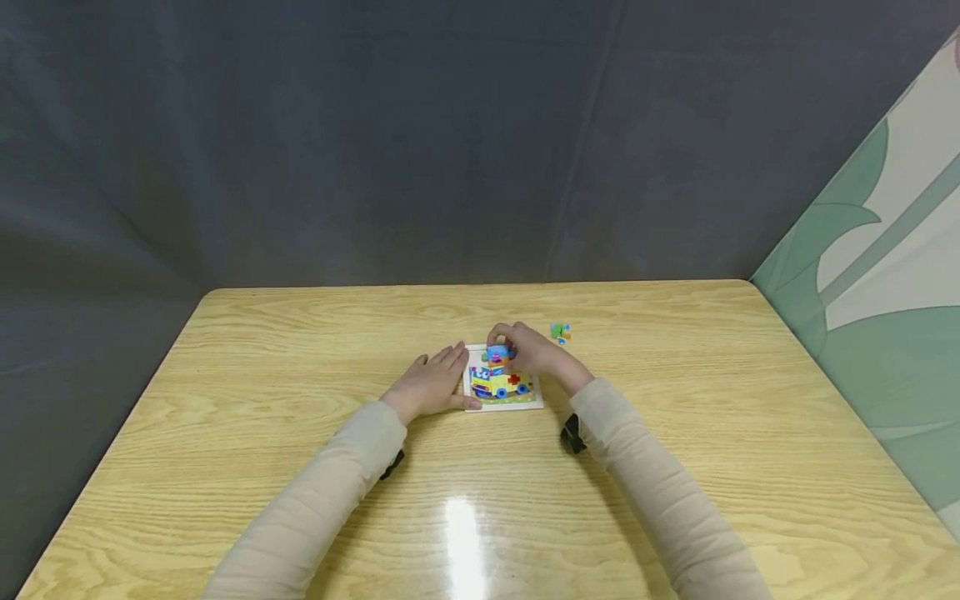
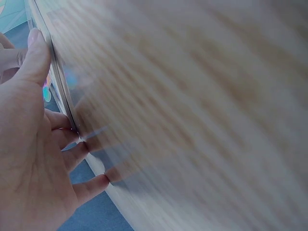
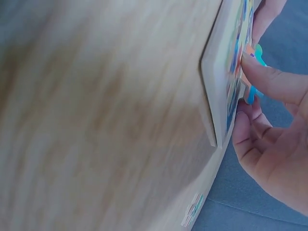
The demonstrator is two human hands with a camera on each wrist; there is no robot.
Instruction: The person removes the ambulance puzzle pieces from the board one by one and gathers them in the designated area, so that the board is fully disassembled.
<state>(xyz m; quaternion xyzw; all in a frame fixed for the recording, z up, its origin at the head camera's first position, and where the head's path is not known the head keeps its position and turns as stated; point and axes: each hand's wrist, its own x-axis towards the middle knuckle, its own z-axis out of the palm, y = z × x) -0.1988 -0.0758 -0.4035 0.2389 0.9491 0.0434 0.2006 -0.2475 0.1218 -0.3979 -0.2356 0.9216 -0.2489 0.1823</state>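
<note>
A small jigsaw puzzle board [image 1: 513, 407] with a white frame and a yellow ambulance picture lies on the table. Against its left side rests my left hand [image 1: 431, 387], fingers extended at the edge and thumb over the near left corner. In the left wrist view those fingertips [image 2: 98, 182] touch the tabletop beside the frame. Over the upper part of the picture, my right hand [image 1: 534, 350] pinches a blue and orange puzzle piece [image 1: 498, 353]. The right wrist view shows this piece [image 3: 251, 91] tilted up from the board, between thumb and fingers.
Beyond the board's far right corner, loose puzzle pieces [image 1: 560, 332] in green, blue and orange lie on the wooden table [image 1: 300, 350]. A dark curtain [image 1: 420, 150] hangs behind the table. On the right is a wall panel with green leaf shapes [image 1: 892, 358].
</note>
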